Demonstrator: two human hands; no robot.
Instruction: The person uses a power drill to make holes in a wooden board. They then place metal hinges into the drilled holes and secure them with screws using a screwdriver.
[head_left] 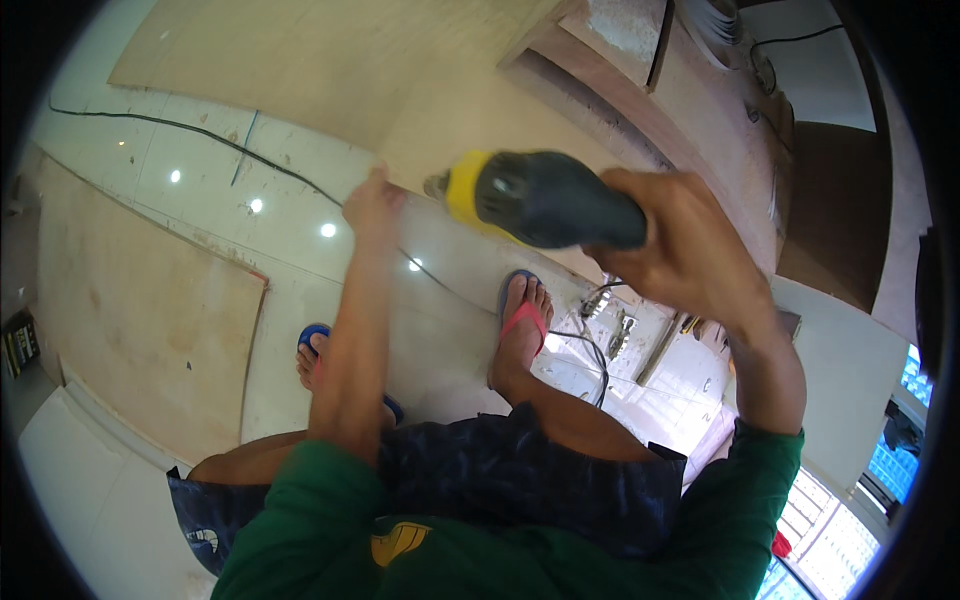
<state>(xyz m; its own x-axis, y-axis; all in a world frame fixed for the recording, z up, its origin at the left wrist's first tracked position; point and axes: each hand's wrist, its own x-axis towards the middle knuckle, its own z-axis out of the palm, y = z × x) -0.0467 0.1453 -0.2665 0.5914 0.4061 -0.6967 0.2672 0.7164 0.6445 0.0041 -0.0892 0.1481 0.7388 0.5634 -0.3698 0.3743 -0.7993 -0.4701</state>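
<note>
While the right hand (675, 230) grips a black-and-yellow drill (545, 200), nose pointing left, before a wooden board (390, 100), the blurred left hand (374, 208) is at the board's edge; whether it clasps anything, I cannot tell.

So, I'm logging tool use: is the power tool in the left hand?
No, the power tool is in the right hand, while the left hand is clear of it.

Single fisheye view from the wearer's head, left camera of a pair, facing steeply down: left hand (372, 210) and right hand (685, 230) near the lens, floor (440, 335) farther off.
</note>
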